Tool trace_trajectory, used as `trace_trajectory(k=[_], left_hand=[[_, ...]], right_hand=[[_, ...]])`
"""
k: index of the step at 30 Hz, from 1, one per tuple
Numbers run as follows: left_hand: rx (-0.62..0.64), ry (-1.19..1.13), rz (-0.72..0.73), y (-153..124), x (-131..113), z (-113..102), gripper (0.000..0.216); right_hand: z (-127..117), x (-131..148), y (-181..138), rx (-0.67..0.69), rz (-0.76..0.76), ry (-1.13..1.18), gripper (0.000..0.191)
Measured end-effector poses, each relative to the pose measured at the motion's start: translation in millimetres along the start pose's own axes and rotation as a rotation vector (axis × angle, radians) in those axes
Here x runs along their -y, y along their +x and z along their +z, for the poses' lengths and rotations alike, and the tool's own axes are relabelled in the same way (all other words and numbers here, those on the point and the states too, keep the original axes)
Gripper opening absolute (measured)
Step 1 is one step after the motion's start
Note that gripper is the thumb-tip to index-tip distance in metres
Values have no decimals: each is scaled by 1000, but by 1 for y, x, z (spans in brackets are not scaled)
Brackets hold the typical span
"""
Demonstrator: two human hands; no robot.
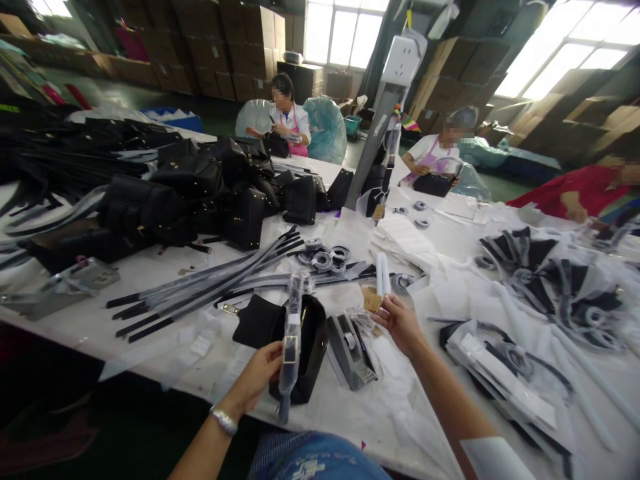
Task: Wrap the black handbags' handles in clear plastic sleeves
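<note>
My left hand [257,375] has its fingers closed on a buckled strap [291,320] wrapped in clear plastic. The strap stands upright in front of an open black handbag [314,353], whose flap [254,323] lies spread to the left. Further right, my right hand [399,321] pinches a brown paper tag [371,299] at its fingertips. Two short white foam tubes [383,272] rise just behind the tag; whether my fingers touch them is unclear. Between my hands sits a grey tape dispenser [351,350].
Wrapped black straps [210,283] lie left of the bag, with coiled straps [323,259] behind. Black handbags [215,180] are heaped at the back left. A packed bag [505,373] lies right. A post with a socket box [400,60] stands mid-table; several people work across it.
</note>
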State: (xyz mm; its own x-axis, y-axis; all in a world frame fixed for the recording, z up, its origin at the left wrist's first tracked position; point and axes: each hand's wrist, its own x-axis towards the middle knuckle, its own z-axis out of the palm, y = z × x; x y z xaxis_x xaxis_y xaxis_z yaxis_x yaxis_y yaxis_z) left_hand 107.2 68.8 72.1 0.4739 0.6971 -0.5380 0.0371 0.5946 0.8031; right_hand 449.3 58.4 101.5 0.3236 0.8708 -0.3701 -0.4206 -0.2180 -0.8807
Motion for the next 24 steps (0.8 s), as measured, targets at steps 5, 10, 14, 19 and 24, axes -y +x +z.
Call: trace_trajectory(k=[5,10,14,19,24], left_hand=[[167,72,-3,25,-12,1,43],[55,91,100,39,-5,-2,45],[-136,204,168,32,-1,-15,31],[-444,411,324,5,-20,-29,12],[-621,559,673,-11,-54,0,27]], right_hand=[[46,-44,-21,68,135,27,24],[65,-58,-36,37,93,26,26],[66,-37,-42,32,63,71,26],[68,-8,-46,12,80,171,22],[72,13,-50,69,140,246,15]])
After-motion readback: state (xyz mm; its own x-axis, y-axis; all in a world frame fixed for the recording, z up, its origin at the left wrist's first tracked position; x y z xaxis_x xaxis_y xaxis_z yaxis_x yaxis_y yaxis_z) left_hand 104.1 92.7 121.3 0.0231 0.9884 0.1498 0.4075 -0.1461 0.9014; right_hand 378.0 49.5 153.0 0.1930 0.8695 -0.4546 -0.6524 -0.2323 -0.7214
